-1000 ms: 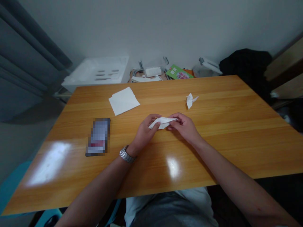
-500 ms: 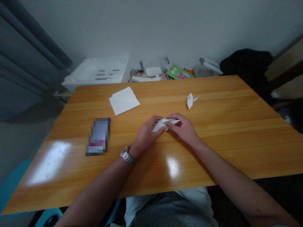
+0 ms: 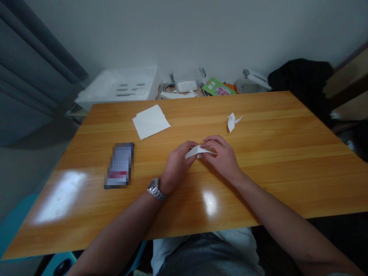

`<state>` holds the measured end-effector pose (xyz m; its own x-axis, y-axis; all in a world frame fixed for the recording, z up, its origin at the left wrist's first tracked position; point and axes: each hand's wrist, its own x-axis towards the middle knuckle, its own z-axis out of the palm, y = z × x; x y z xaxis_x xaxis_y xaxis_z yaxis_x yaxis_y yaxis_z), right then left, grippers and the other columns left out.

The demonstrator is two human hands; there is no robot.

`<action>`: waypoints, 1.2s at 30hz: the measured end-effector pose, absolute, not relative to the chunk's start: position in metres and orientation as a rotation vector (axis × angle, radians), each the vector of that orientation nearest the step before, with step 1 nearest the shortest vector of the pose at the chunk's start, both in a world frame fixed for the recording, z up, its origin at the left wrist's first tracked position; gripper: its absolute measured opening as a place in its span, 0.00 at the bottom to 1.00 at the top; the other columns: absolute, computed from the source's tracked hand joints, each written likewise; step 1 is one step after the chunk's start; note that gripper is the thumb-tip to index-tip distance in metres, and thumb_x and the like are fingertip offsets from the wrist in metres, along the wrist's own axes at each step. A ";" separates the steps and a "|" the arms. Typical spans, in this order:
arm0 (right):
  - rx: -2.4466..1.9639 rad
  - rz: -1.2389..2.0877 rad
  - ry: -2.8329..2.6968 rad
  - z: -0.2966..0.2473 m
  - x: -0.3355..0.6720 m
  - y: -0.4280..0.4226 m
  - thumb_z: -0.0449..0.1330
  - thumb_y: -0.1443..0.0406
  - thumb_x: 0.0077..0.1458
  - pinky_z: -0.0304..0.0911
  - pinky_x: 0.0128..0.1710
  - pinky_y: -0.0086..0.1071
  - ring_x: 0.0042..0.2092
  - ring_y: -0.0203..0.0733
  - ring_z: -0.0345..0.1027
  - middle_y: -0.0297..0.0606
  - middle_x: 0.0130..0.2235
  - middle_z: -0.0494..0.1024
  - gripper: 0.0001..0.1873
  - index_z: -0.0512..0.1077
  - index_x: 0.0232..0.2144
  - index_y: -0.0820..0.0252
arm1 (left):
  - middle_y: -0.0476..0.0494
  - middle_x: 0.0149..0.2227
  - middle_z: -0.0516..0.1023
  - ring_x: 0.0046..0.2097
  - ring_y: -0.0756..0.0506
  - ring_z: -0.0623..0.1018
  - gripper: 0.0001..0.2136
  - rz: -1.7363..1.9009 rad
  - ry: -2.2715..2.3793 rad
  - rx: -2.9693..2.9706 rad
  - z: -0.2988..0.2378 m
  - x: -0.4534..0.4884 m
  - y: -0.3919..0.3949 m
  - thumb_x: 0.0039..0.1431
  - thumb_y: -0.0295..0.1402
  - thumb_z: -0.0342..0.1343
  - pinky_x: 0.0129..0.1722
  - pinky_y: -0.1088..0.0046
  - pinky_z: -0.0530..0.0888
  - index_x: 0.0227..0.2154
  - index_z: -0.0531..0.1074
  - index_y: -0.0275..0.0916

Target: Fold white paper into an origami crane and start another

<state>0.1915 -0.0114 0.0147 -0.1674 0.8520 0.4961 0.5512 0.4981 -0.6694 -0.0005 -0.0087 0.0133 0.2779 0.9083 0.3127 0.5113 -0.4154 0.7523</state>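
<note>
Between my two hands is a folded piece of white paper (image 3: 198,150), held just above the table, its wing-like flaps spread left and right. My left hand (image 3: 178,163) has its fingers closed on the left side of the paper. On the other side, my right hand (image 3: 222,156) pinches the paper near its middle and right flap; the thumb is partly hidden beneath. A finished white paper crane (image 3: 231,122) stands on the table beyond my right hand. White paper sheets (image 3: 151,122) lie stacked beyond my left hand.
A phone (image 3: 120,165) with a blurred screen lies left on the wooden table (image 3: 287,168). Behind the table's far edge are a white plastic tray (image 3: 115,86), a green book (image 3: 217,88) and assorted items. A dark cloth heap (image 3: 300,78) sits at the back right.
The folded paper has turned in my hands, its flaps now spreading wider and arching. My right fingers have shifted slightly up over it, and the thumb has slipped lower.
</note>
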 end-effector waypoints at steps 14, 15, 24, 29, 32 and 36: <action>-1.290 0.590 -1.783 0.012 0.187 -0.006 0.62 0.68 0.57 0.67 0.43 0.38 0.40 0.45 0.74 0.38 0.37 0.79 0.03 0.75 0.32 0.55 | 0.45 0.40 0.84 0.40 0.45 0.83 0.06 0.977 1.293 1.921 0.016 0.005 -0.007 0.63 0.30 0.60 0.40 0.72 0.77 0.41 0.78 0.40; -1.305 0.606 -1.775 0.012 0.187 -0.006 0.62 0.68 0.57 0.66 0.41 0.37 0.39 0.45 0.73 0.37 0.36 0.79 0.02 0.75 0.32 0.56 | 0.46 0.39 0.85 0.40 0.45 0.83 0.05 0.983 1.288 1.886 0.015 0.006 -0.006 0.63 0.31 0.60 0.40 0.73 0.77 0.40 0.79 0.40; -1.384 0.659 -1.820 0.007 0.188 -0.005 0.63 0.61 0.59 0.62 0.37 0.36 0.37 0.44 0.71 0.37 0.34 0.78 0.06 0.75 0.31 0.57 | 0.46 0.34 0.84 0.34 0.46 0.81 0.07 0.891 1.396 1.987 0.018 0.008 -0.007 0.64 0.35 0.59 0.33 0.74 0.72 0.36 0.80 0.40; -1.431 0.591 -1.862 0.009 0.186 -0.006 0.62 0.64 0.58 0.60 0.37 0.35 0.37 0.44 0.71 0.37 0.33 0.77 0.04 0.73 0.30 0.57 | 0.45 0.34 0.83 0.33 0.46 0.79 0.07 0.828 1.393 2.100 0.019 0.010 -0.008 0.67 0.34 0.57 0.33 0.73 0.69 0.35 0.78 0.39; -1.474 0.549 -1.906 0.013 0.185 -0.008 0.61 0.66 0.58 0.59 0.37 0.35 0.37 0.44 0.70 0.36 0.33 0.76 0.04 0.71 0.30 0.56 | 0.44 0.35 0.82 0.34 0.46 0.79 0.07 0.789 1.389 2.157 0.020 0.011 -0.009 0.68 0.32 0.55 0.34 0.72 0.69 0.35 0.77 0.38; -1.494 0.536 -1.962 0.016 0.184 -0.008 0.61 0.66 0.59 0.59 0.38 0.35 0.38 0.45 0.70 0.37 0.34 0.76 0.03 0.71 0.31 0.57 | 0.43 0.35 0.81 0.35 0.46 0.78 0.08 0.755 1.403 2.201 0.021 0.013 -0.009 0.69 0.32 0.54 0.36 0.72 0.70 0.35 0.76 0.37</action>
